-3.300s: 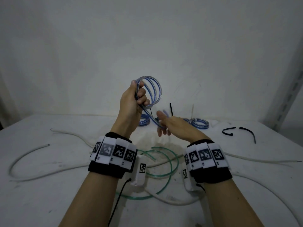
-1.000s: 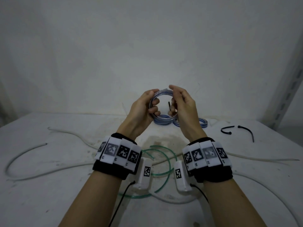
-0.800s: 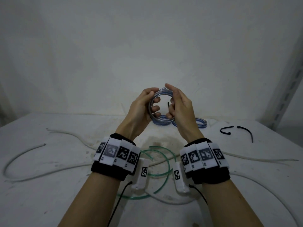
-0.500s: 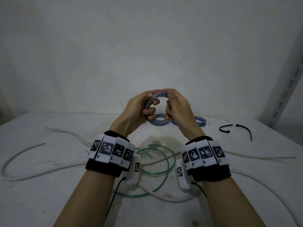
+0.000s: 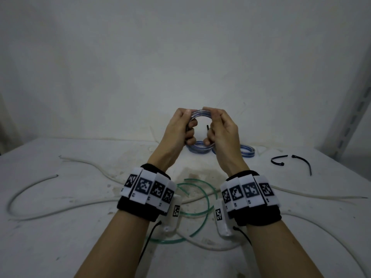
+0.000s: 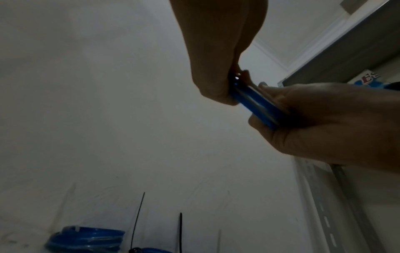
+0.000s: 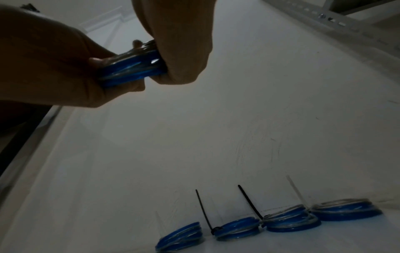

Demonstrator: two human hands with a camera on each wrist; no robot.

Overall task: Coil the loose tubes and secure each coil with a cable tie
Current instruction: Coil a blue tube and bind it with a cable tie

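Note:
A blue-striped clear tube wound into a small coil (image 5: 200,114) is held up above the table between both hands. My left hand (image 5: 183,125) grips its left side, thumb on top and fingers curled through the ring. My right hand (image 5: 217,125) grips the right side the same way. In the left wrist view the coil (image 6: 253,102) is squeezed flat between the left hand (image 6: 216,77) and right hand (image 6: 314,119). The right wrist view shows the coil (image 7: 132,68) edge-on. Two black cable ties (image 5: 278,159) (image 5: 303,164) lie at the right.
Several tied blue coils (image 7: 238,227) stand along the back wall, their tie tails (image 7: 249,202) sticking up; two coils (image 5: 248,150) show in the head view. A loose green tube (image 5: 197,205) and long white tubes (image 5: 60,197) sprawl over the table (image 5: 60,247) below my wrists. A metal shelf post (image 5: 353,109) stands at right.
Earlier the left hand alone held a loose, wide coil while the right wound its tail. Now both hands grip a tighter coil, and their thumbs have moved to its top.

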